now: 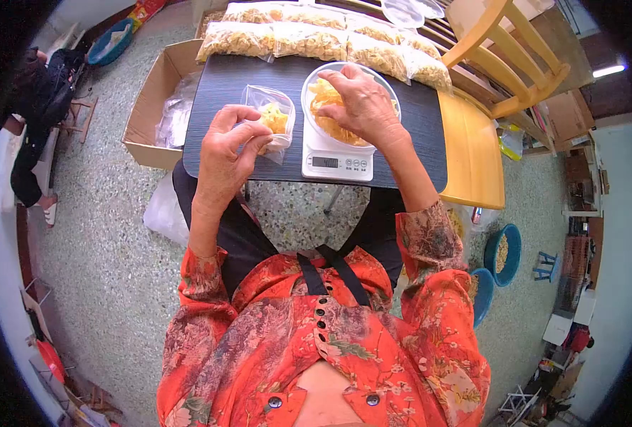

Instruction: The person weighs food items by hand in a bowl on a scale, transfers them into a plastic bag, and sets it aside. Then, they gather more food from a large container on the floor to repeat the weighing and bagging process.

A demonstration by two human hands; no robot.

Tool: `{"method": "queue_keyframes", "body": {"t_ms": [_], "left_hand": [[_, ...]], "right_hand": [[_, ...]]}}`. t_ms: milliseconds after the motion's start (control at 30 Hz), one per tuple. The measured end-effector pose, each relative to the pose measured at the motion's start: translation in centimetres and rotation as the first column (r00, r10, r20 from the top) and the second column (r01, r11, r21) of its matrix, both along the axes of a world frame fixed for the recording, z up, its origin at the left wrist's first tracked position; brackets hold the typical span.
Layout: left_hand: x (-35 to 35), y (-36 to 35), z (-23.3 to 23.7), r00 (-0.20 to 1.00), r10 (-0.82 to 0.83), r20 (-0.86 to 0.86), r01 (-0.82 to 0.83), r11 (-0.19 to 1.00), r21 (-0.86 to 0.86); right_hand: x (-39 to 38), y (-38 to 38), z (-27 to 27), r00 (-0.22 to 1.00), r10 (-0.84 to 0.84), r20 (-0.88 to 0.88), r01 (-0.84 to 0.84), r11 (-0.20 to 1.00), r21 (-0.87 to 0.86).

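Observation:
My left hand [228,153] pinches the near edge of a clear plastic bag [262,96]. Inside the bag lie yellow dried pieces [274,117], and its mouth is spread wide. Over a round clear bowl [394,91] my right hand [364,103] reaches down, thumb and fingers closed around orange-yellow dried pieces [321,96]. Part of the bowl's contents is hidden under that hand. The bowl rests on a white digital scale [309,151], whose display faces me; its digits are too small to read surely.
Filled clear bags [309,41] line the far edge of the dark table [223,75]. A cardboard box [145,107] stands to the left. At right are a wooden chair [522,60] and blue basins [512,238] on the floor. Another person's dark-clothed leg [27,167] shows far left.

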State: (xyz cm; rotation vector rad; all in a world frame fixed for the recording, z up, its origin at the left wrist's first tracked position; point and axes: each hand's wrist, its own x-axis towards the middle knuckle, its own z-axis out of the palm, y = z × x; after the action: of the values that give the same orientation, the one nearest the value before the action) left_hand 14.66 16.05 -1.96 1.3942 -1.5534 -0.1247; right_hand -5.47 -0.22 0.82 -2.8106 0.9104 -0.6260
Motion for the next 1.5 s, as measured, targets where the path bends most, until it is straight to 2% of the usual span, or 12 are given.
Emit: {"method": "queue_keyframes", "body": {"t_ms": [167,467,533,567,667,700,767,933,1100,1300,1433,1500], "left_hand": [[0.0,-0.1,-0.1,1.000,-0.003,-0.005,0.003,1.000,-0.001],[-0.5,-0.4,-0.2,1.000,0.008,-0.011,-0.008,1.000,0.017],[-0.5,-0.3,-0.1,1.000,0.015,0.003,-0.015,1.000,0.014],[-0.5,-0.4,-0.1,1.000,0.021,0.018,-0.021,1.000,0.010],[-0.7,-0.5,0.0,0.999,0.030,0.042,-0.029,0.999,-0.020],[-0.7,-0.6,0.0,0.999,0.027,0.045,-0.026,0.999,-0.023],[-0.9,-0.6,0.0,0.998,0.035,0.052,-0.034,0.999,-0.023],[-1.1,-1.0,-0.2,0.999,0.023,0.047,-0.021,0.999,-0.028],[-1.1,-1.0,-0.1,0.999,0.010,0.049,-0.008,0.999,-0.036],[-0.8,-1.0,-0.1,0.999,0.020,0.034,-0.019,0.999,-0.040],[-0.9,-1.0,-0.3,1.000,-0.001,0.030,0.002,0.999,-0.045],[-0.9,-1.1,-0.4,1.000,-0.020,0.018,0.021,0.998,-0.062]], "right_hand": [[0.1,-0.1,-0.6,0.998,-0.001,-0.061,0.002,1.000,0.011],[-1.2,-0.2,-1.0,0.968,0.062,0.245,-0.018,0.984,-0.179],[-1.8,-0.3,-0.6,0.883,0.073,0.464,-0.074,0.997,-0.015],[-2.1,-0.3,-0.5,0.883,0.072,0.464,-0.073,0.997,-0.017],[-2.6,0.2,0.2,0.700,-0.282,0.656,-0.057,0.894,0.445],[-2.8,0.0,0.2,0.697,-0.282,0.659,-0.055,0.895,0.442],[-3.4,-0.5,0.3,0.394,-0.558,0.731,-0.431,0.590,0.683],[-3.0,-0.3,0.1,0.370,-0.577,0.728,-0.331,0.650,0.684],[-3.1,-0.3,0.6,0.231,-0.641,0.732,-0.571,0.520,0.635],[-2.6,-0.3,1.4,0.114,-0.615,0.780,-0.690,0.516,0.508],[-1.1,1.2,2.6,0.149,-0.586,0.796,-0.686,0.519,0.511],[0.4,2.4,2.7,0.234,-0.476,0.848,-0.651,0.571,0.500]]}}
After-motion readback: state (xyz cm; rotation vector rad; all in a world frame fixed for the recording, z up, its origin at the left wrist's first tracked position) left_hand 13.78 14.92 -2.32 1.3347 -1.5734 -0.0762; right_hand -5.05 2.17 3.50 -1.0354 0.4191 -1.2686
